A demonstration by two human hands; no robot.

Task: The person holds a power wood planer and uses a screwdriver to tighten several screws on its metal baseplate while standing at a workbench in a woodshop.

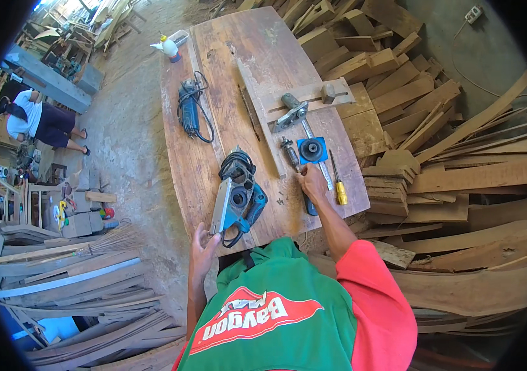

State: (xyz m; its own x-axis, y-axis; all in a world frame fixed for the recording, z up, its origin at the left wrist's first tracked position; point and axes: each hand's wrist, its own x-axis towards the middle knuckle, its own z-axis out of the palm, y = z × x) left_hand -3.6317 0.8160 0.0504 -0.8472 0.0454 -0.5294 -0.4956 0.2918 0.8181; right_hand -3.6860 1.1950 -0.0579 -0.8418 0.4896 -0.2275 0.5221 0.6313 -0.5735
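Observation:
My left hand (203,248) is at the near left of the worktable, its thumb and fingers apart beside the end of a teal electric planer (238,199) with its cord coiled on top. My right hand (313,180) is closed near the table's middle right. A grey metal cylindrical tool (289,150) reaches its fingertips, and a dark blue handle (310,206) shows beneath the wrist; what the fingers grip is hidden. Just beyond lies a blue square piece with a black round knob (311,149) on a steel ruler (306,128). A yellow-handled screwdriver (340,190) lies to the right.
A wooden T-shaped fence (255,111) with a metal clamp (291,113) lies across the wooden table (220,37). Farther left are a blue corded power tool (189,110) and a white bottle (169,47). Wood offcuts (399,93) pile at right. Another person (41,120) bends over at far left.

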